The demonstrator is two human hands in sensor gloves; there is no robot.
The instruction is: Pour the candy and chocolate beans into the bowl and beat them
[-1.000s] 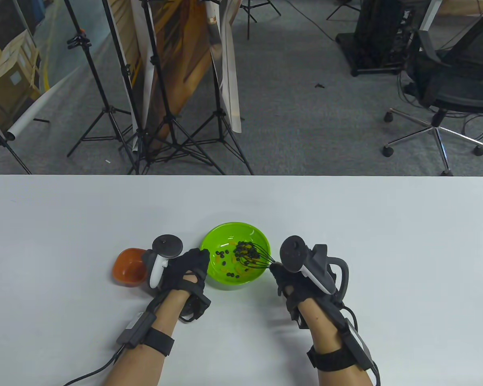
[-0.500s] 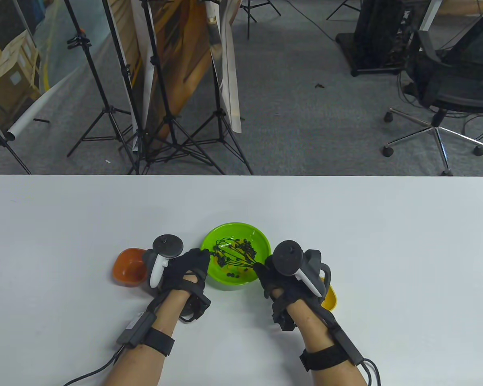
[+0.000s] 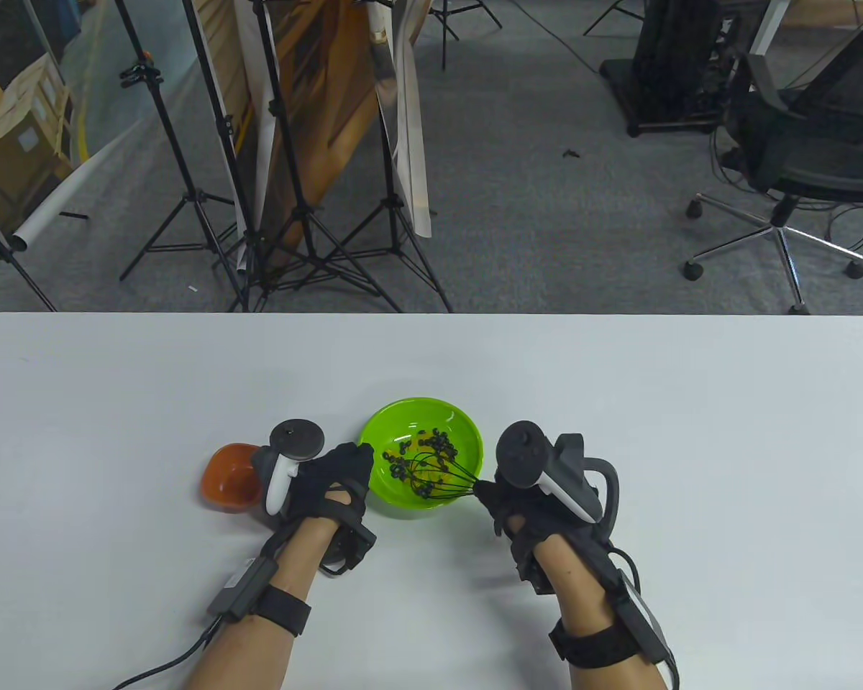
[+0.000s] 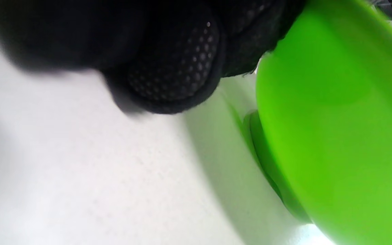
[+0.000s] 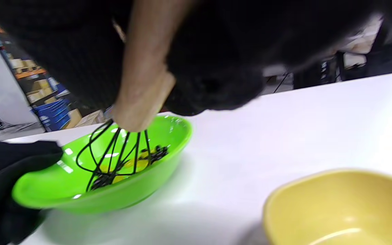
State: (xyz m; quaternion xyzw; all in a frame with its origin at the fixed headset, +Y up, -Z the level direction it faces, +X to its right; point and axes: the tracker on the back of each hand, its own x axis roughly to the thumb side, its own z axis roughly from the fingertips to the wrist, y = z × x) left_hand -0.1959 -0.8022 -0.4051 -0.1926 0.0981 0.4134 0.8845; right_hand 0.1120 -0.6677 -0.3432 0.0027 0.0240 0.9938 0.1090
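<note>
The green bowl (image 3: pixel 442 417) sits mid-table with dark chocolate beans (image 3: pixel 435 442) and yellow candy (image 5: pixel 133 165) in it. My left hand (image 3: pixel 356 460) holds its left rim; its gloved fingers (image 4: pixel 175 68) curl against the bowl's outer wall (image 4: pixel 335 136). From the right, my right hand (image 3: pixel 489 496) grips the wooden handle (image 5: pixel 141 88) of a black wire whisk (image 3: pixel 439 478). The whisk's wires (image 5: pixel 114 153) dip among the beans in the near half of the bowl (image 5: pixel 114 197).
An orange bowl (image 3: pixel 223 478) stands left of my left hand. A yellow bowl (image 5: pixel 342 207) stands right of the green one; my right hand hides it in the table view. White table (image 3: pixel 690 431) lies all around.
The whisk swept to the bowl's left side, then back to the near right. My right hand followed, now covering the yellow bowl again. The beans shifted; my left hand stayed put.
</note>
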